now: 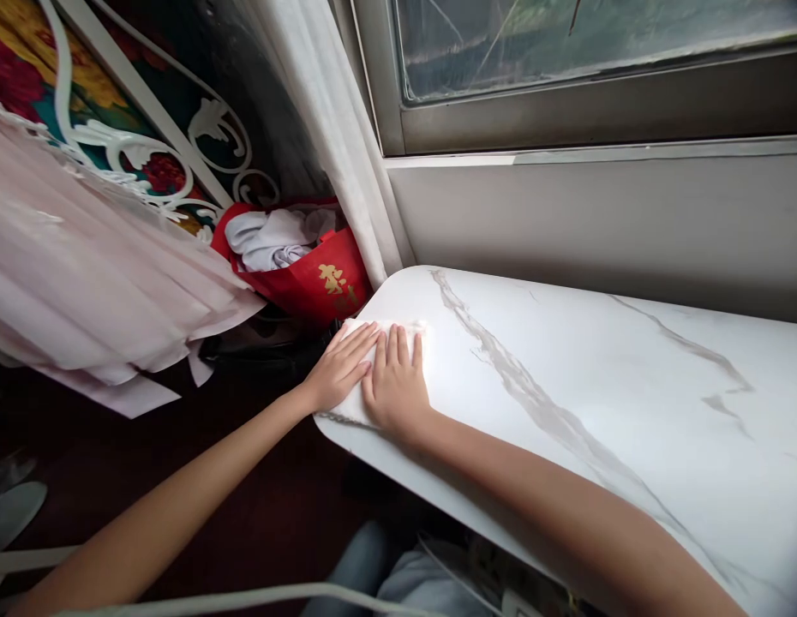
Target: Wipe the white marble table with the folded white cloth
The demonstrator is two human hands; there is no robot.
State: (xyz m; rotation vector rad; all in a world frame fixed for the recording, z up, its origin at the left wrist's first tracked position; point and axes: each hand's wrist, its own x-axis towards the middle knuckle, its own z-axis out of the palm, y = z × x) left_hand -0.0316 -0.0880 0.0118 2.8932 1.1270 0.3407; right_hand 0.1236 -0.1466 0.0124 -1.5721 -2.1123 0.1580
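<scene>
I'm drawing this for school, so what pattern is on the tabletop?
The tabletop is white with grey, marble-like veins. The head view shows it best.

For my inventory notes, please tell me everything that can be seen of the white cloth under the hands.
The white cloth looks like soft, textured fabric, roughly four-sided. It lies flat at the rounded left end of the white, grey-veined tabletop, reaching about to its edge. The left hand and the right hand rest on it palm down, covering much of its middle. Whether it is folded, I cannot tell.
</scene>
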